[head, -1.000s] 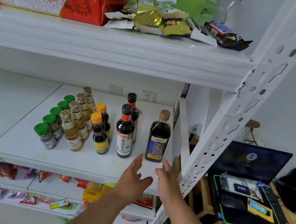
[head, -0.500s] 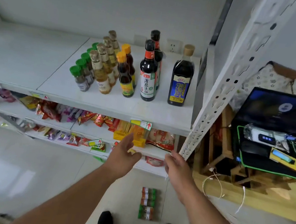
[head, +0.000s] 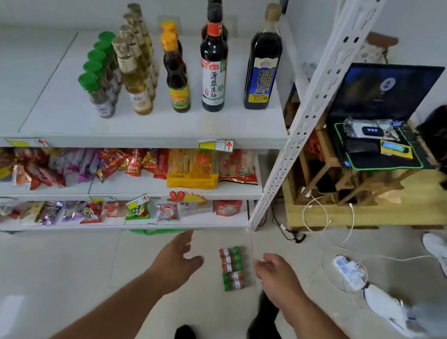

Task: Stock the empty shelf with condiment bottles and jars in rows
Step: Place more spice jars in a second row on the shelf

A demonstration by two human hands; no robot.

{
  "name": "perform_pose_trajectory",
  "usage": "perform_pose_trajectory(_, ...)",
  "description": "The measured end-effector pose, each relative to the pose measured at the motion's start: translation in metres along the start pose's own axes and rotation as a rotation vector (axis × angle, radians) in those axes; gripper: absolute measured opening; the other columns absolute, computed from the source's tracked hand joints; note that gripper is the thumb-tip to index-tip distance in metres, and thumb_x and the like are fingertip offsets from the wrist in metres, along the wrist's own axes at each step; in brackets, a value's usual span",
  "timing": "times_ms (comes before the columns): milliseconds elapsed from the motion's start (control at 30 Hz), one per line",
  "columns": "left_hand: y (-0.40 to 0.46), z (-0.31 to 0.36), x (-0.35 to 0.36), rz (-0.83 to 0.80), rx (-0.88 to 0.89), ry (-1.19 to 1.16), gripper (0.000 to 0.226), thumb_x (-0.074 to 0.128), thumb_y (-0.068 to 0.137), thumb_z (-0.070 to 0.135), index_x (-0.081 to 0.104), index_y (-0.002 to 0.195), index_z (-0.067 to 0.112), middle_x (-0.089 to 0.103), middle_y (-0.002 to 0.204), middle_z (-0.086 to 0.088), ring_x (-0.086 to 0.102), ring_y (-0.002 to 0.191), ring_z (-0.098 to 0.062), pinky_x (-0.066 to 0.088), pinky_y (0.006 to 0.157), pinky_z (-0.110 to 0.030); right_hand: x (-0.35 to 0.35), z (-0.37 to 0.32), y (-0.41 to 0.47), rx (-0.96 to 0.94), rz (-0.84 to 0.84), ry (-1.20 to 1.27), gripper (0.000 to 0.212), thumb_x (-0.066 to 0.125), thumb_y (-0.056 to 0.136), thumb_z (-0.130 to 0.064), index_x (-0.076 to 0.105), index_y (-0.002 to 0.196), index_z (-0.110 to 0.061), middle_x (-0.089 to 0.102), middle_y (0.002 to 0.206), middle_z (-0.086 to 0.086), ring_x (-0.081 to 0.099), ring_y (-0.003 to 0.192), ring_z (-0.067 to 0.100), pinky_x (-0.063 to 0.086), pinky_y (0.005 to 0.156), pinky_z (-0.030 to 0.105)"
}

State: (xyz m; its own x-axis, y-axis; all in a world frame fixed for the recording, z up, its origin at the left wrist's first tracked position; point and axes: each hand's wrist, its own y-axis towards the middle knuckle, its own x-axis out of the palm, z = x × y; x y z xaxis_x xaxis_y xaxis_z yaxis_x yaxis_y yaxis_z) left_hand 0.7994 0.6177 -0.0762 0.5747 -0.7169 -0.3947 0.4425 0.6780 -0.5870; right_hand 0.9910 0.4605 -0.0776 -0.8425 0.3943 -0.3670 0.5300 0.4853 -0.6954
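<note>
Both hands hang empty with fingers loosely spread, the left hand (head: 179, 255) and right hand (head: 273, 272) flanking a pack of small jars (head: 233, 268) on the bare floor (head: 27, 270). Above, bottles (head: 174, 66) stand in rows on the shelf (head: 141, 131), set back from its front edge.

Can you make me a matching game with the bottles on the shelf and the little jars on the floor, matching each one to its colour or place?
Things:
1. tall bottle with the blue label
2. row of small jars on the shelf
3. pack of small jars
4. laptop

Clues:
A. green caps
B. lying on the floor between the two hands
C. tan cap
D. open, on the wooden table right of the shelf

Pairs: 1-C, 2-A, 3-B, 4-D
</note>
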Motion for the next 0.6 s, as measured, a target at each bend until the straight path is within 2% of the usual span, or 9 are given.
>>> perform_pose_trajectory(100,-0.01,-0.023,0.003,-0.018,-0.033,0.01,0.077,0.075,0.089,0.025,0.035,0.155,0.024,0.048,0.152,0.002,0.048,0.137,-0.012,0.046,0.095,-0.027,0.018,0.025,-0.017,0.032,0.003,-0.032,0.048,0.06,0.098,-0.034,0.053,0.142,-0.015,0.065,0.13,0.001,0.062,0.115,0.019,0.045,0.094,0.032)
perform_pose_trajectory(300,-0.024,-0.046,0.025,-0.072,-0.12,-0.059,0.074,0.073,0.089,0.022,0.037,0.153,0.023,0.047,0.151,0.004,0.05,0.135,-0.013,0.044,0.088,-0.026,0.027,0.055,-0.031,0.043,0.025,-0.027,0.045,0.063,0.099,-0.034,0.054,0.14,-0.017,0.062,0.136,0.002,0.058,0.121,0.017,0.041,0.097,0.028)
perform_pose_trajectory(467,-0.033,-0.064,0.048,-0.067,-0.247,-0.125,0.07,0.071,0.091,0.02,0.038,0.153,0.02,0.048,0.151,0.0,0.051,0.132,-0.017,0.04,0.095,-0.027,0.02,0.071,-0.024,0.035,0.017,-0.135,0.048,0.06,0.1,-0.036,0.051,0.144,-0.02,0.06,0.138,-0.002,0.058,0.12,0.015,0.044,0.105,0.031)
perform_pose_trajectory(600,-0.037,-0.069,0.063,-0.057,-0.29,-0.129,0.072,0.07,0.092,0.023,0.036,0.154,0.018,0.047,0.152,-0.002,0.051,0.132,-0.019,0.04,0.098,-0.028,0.01,0.079,-0.013,0.008,-0.018,-0.235,0.047,0.06,0.099,-0.038,0.052,0.143,-0.022,0.06,0.135,-0.004,0.059,0.116,0.013,0.047,0.102,0.032)
